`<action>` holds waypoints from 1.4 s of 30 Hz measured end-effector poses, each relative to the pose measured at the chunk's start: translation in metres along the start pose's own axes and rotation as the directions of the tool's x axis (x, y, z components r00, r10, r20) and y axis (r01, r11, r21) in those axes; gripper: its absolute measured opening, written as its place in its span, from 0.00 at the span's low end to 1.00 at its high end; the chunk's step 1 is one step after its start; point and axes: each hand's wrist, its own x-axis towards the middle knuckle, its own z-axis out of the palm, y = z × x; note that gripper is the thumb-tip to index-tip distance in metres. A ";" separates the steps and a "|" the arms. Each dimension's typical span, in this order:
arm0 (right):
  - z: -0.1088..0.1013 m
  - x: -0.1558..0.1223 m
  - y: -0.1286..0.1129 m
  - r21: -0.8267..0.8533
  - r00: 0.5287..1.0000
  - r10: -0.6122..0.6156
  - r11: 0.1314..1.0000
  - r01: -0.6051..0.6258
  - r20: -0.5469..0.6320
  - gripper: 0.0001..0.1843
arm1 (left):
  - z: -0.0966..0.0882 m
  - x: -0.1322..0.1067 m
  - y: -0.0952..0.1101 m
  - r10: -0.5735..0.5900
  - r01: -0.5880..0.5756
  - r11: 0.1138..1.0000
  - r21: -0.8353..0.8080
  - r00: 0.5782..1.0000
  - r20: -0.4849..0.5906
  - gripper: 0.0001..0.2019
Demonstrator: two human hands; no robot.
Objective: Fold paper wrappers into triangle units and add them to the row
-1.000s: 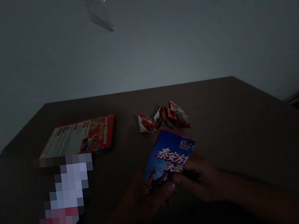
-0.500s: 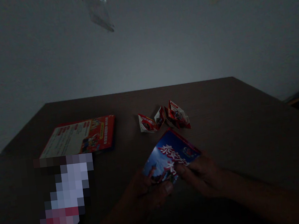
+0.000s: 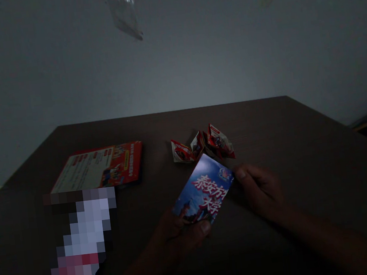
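Note:
A blue folded leaflet (image 3: pixel 203 197) with large white Chinese characters is held tilted above the table. My left hand (image 3: pixel 181 237) grips its lower left part, thumb on top and the other fingers mostly hidden below. At the leaflet's right corner is my right hand (image 3: pixel 258 188), its thumb and curled forefinger pinched together at the edge. Just beyond the leaflet, a small red and white folded leaflet (image 3: pixel 217 141) stands on the table in zigzag pleats.
The dark wooden table (image 3: pixel 268 123) meets a grey wall at the back. On the left lie a red and white printed booklet or flat box (image 3: pixel 84 168) and a pixelated pale object (image 3: pixel 85 237). A clear plastic bag (image 3: pixel 125 14) hangs on the wall.
My right hand has moved from the leaflet's front face out to its right corner. The leaflet's cover now lies flatter and shows more fully. My left hand keeps its grip.

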 end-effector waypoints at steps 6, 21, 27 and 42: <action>0.007 0.002 -0.005 0.290 0.931 -0.198 0.951 0.107 0.306 0.13 | 0.004 0.003 0.007 0.064 -0.067 0.997 0.043 0.996 0.067 0.10; 0.012 0.002 -0.014 0.466 0.813 -0.196 0.879 -0.102 0.548 0.14 | -0.005 0.009 -0.011 -0.001 -0.021 0.996 0.092 0.973 0.230 0.21; 0.012 0.003 -0.018 0.430 0.850 -0.169 0.900 -0.073 0.499 0.17 | -0.002 0.013 -0.005 0.110 -0.117 0.993 0.023 0.973 0.202 0.25; 0.010 -0.002 -0.006 0.419 0.890 -0.140 0.906 -0.062 0.435 0.16 | -0.016 0.023 -0.011 0.330 -0.331 0.944 -0.002 0.942 -0.068 0.17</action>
